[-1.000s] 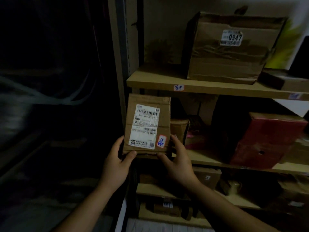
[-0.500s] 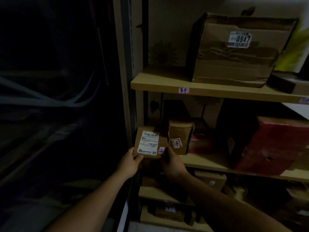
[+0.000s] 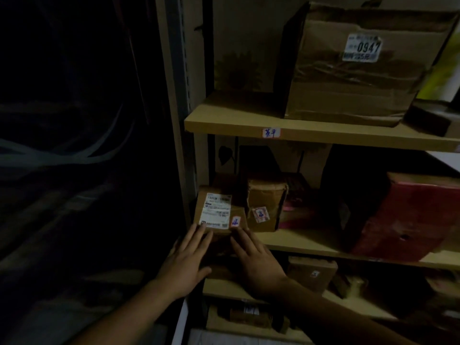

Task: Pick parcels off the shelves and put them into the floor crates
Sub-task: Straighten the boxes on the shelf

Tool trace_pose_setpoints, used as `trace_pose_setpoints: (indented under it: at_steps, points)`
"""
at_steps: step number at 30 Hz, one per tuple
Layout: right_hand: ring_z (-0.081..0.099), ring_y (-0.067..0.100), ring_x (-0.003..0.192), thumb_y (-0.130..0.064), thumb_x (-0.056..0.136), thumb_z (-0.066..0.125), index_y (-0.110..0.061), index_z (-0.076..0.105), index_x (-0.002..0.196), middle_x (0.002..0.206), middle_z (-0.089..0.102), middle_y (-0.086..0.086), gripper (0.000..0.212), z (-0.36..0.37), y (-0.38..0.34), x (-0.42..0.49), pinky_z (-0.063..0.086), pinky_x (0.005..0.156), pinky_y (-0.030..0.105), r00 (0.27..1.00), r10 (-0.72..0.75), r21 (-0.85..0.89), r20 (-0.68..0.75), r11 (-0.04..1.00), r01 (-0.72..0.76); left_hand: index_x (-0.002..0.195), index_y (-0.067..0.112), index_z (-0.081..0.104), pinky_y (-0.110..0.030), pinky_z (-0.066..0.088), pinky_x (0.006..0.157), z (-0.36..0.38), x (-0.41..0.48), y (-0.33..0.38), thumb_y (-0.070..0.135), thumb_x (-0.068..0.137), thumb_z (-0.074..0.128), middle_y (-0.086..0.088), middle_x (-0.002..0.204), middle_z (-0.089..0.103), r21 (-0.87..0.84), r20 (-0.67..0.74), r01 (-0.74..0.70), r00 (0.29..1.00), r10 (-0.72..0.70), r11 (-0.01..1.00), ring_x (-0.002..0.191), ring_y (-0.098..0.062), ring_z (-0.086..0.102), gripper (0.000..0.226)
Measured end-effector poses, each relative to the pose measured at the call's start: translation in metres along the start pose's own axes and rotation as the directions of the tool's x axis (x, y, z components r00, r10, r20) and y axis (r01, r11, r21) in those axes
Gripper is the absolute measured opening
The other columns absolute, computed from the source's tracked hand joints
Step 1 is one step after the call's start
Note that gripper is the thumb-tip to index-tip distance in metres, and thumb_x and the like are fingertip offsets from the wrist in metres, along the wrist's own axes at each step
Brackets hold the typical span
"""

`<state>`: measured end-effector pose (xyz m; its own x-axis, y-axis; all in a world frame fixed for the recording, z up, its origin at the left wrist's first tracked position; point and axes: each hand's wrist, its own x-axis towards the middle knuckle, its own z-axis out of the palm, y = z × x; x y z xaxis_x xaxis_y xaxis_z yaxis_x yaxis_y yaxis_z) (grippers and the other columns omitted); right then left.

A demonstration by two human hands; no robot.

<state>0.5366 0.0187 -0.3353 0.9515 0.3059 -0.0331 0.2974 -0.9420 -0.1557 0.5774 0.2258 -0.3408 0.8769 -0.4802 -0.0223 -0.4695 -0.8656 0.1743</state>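
Note:
A flat brown parcel (image 3: pixel 219 210) with a white shipping label and a small red-edged sticker lies at the left end of the middle shelf (image 3: pixel 303 244). My left hand (image 3: pixel 186 262) rests its spread fingertips on the parcel's near left edge. My right hand (image 3: pixel 256 260) touches the near right corner, fingers also apart. Neither hand wraps around the parcel. No floor crate is in view.
A small brown taped parcel (image 3: pixel 266 202) stands just right of the flat one, and a red box (image 3: pixel 408 215) sits further right. A large carton marked 0947 (image 3: pixel 353 78) fills the upper shelf (image 3: pixel 323 135). A metal upright (image 3: pixel 174 95) borders the shelves; left of it is dark.
The flat parcel went from being held upright in front of me down onto the middle shelf, and my fingers have opened off it.

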Motion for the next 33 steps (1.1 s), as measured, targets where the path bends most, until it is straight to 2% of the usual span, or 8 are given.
trace_pose_setpoints:
  at_steps: [8, 14, 18, 22, 25, 27, 29, 33]
  points:
    - [-0.021, 0.024, 0.146, -0.043, 0.098, 0.038, -0.015, -0.007, 0.153, 0.157, -0.028, 0.004, 0.077, -0.017, 0.006, 0.052, 0.0, 0.12, 0.042, 0.987, 0.125, -0.147, 0.105, 0.983, -0.109, 0.146, 0.028, -0.018, -0.041, -0.015, 0.113, -0.014, 0.054, -0.006, 0.044, 0.092, 0.046, 0.008, 0.145, -0.036, 0.146, 0.025, 0.081, 0.996, -0.085, 0.986, 0.131, -0.011, -0.037, 0.085]
    - [-0.018, 0.021, 0.147, -0.038, 0.097, 0.044, -0.017, 0.002, 0.155, 0.16, -0.022, 0.002, 0.075, -0.026, 0.008, 0.072, 0.003, 0.119, 0.04, 0.982, 0.142, -0.06, 0.126, 0.989, -0.136, 0.148, 0.024, -0.014, -0.046, -0.01, 0.115, -0.023, 0.077, -0.006, 0.044, 0.091, 0.048, 0.002, 0.153, -0.029, 0.123, 0.047, 0.109, 0.992, -0.116, 0.986, 0.139, -0.017, -0.03, 0.087]
    - [0.003, 0.023, 0.149, -0.034, 0.097, 0.049, -0.017, 0.02, 0.153, 0.162, 0.008, 0.004, 0.066, -0.036, 0.019, 0.049, 0.011, 0.118, 0.035, 0.996, 0.082, 0.022, -0.018, 0.996, -0.081, 0.148, 0.026, -0.012, -0.044, -0.009, 0.115, -0.028, 0.078, 0.001, 0.048, 0.09, 0.048, 0.002, 0.154, -0.027, 0.065, 0.027, 0.093, 0.995, -0.095, 0.994, 0.14, -0.018, -0.028, 0.087]
    - [0.036, 0.023, 0.135, -0.029, 0.097, 0.049, -0.016, 0.042, 0.143, 0.148, 0.04, 0.007, 0.048, -0.055, 0.039, 0.023, 0.031, 0.106, 0.026, 0.966, 0.18, 0.123, -0.187, 0.98, -0.158, 0.148, 0.029, -0.012, -0.044, -0.005, 0.115, -0.043, 0.092, 0.025, 0.048, 0.09, 0.051, 0.003, 0.154, -0.025, -0.117, -0.018, 0.047, 0.999, -0.049, 0.992, 0.141, -0.017, -0.025, 0.087]
    - [0.055, 0.02, 0.109, -0.03, 0.095, 0.052, -0.021, 0.054, 0.123, 0.12, 0.057, 0.003, 0.03, -0.066, 0.06, 0.016, 0.044, 0.084, 0.027, 0.88, 0.41, 0.381, -0.24, 0.873, -0.303, 0.148, 0.033, -0.008, -0.042, 0.003, 0.118, -0.056, 0.11, 0.056, 0.042, 0.089, 0.056, 0.005, 0.156, -0.018, -0.337, -0.036, 0.036, 0.998, -0.051, 0.941, 0.144, -0.018, -0.014, 0.088]
    - [0.056, 0.02, 0.104, -0.03, 0.093, 0.056, -0.018, 0.051, 0.119, 0.116, 0.055, 0.004, 0.029, -0.073, 0.071, 0.016, 0.049, 0.086, 0.033, 0.807, 0.544, 0.55, -0.232, 0.757, -0.352, 0.147, 0.036, -0.007, -0.038, 0.016, 0.117, -0.063, 0.119, 0.074, 0.035, 0.089, 0.059, 0.005, 0.158, -0.005, -0.544, 0.003, 0.064, 0.997, -0.074, 0.837, 0.145, -0.021, 0.006, 0.088]
    - [0.055, 0.024, 0.113, -0.032, 0.088, 0.063, -0.017, 0.042, 0.131, 0.127, 0.053, 0.006, 0.049, -0.081, 0.08, 0.02, 0.049, 0.094, 0.041, 0.765, 0.612, 0.675, -0.203, 0.653, -0.343, 0.148, 0.033, -0.007, -0.034, 0.024, 0.111, -0.069, 0.129, 0.089, 0.028, 0.09, 0.059, 0.0, 0.156, 0.015, -0.704, 0.082, 0.131, 0.991, -0.104, 0.698, 0.141, -0.024, 0.023, 0.088]
    - [0.049, 0.027, 0.128, -0.038, 0.078, 0.07, -0.027, 0.009, 0.153, 0.141, 0.048, 0.001, 0.097, -0.09, 0.086, 0.029, 0.043, 0.101, 0.036, 0.844, 0.536, 0.811, 0.026, 0.483, -0.332, 0.15, 0.026, 0.001, -0.034, 0.028, 0.11, -0.069, 0.142, 0.1, 0.023, 0.089, 0.06, 0.0, 0.149, 0.035, -0.782, 0.163, 0.216, 0.976, -0.143, 0.584, 0.134, -0.022, 0.035, 0.085]
